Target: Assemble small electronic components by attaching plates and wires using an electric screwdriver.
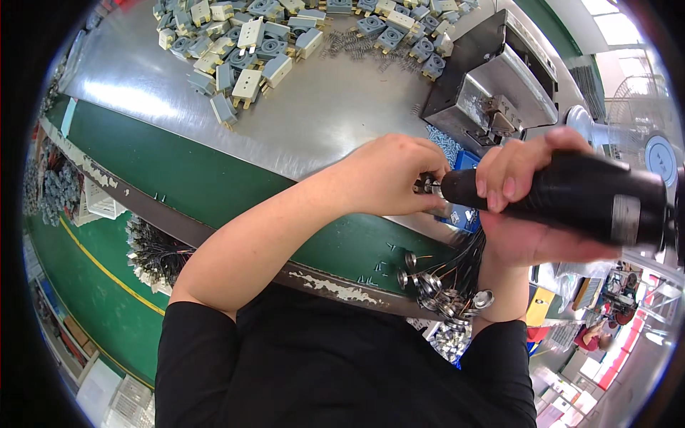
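Note:
My right hand [524,189] is wrapped around a black electric screwdriver [592,196], which lies nearly level and points left. The hand and the tool's rear are slightly blurred. At the tool's tip, the fingers of my left hand [396,171] are closed around a small metal part [429,187], mostly hidden by those fingers. Behind the screwdriver's front end sits a blue tray [467,160], partly covered. Loose screws [444,143] lie beside it, near a metal fixture box [492,93].
Many grey and cream switch-like parts [246,85] are heaped on the steel tabletop [157,71], with small springs [357,48] beside them. Wired round metal pieces [446,289] hang over the green near edge. A wire bundle [157,250] is at left. Another person [591,338] is far right.

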Demonstrator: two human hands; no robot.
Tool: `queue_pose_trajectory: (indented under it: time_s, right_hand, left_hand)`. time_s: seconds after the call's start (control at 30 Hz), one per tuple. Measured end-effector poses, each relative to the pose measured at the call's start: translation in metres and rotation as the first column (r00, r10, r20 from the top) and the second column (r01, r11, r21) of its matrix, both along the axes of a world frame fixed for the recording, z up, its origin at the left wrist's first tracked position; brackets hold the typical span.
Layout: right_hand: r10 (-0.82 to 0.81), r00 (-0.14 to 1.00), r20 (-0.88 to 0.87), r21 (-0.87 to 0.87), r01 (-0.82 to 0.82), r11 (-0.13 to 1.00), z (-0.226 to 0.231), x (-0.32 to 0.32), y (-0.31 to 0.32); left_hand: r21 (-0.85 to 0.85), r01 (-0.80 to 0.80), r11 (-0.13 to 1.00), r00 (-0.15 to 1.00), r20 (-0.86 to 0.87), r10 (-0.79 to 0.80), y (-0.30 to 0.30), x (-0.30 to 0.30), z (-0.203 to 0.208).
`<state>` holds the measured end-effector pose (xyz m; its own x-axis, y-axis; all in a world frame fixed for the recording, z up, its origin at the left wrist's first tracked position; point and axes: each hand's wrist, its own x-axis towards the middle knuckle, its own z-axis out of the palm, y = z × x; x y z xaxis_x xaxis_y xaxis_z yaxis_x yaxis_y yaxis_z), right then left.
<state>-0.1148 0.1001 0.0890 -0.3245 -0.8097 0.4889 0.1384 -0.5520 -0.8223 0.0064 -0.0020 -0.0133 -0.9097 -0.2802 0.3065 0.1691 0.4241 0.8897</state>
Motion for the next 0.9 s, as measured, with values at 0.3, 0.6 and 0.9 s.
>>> queue_pose_trajectory:
  time_s: [0.3, 0.6, 0.9]
  right_hand:
    - [0.008, 0.996, 0.093, -0.052, -0.003, 0.999, 0.024, -0.023, 0.003]
    - [-0.015, 0.988, 0.153, -0.003, 0.015, 1.000, 0.032, -0.026, 0.015]
    - [0.028, 0.985, 0.172, -0.016, -0.025, 1.000, 0.045, -0.036, 0.025]
  left_hand:
    - [-0.056, -0.024, 0.998, 0.997, -0.068, 0.020, 0.005, 0.000, -0.003]
    - [0.047, 0.033, 0.998, 0.961, -0.276, -0.019, 0.005, 0.006, 0.004]
    - [-0.058, 0.275, 0.960, 0.938, -0.204, -0.281, 0.000, 0.013, 0.018]
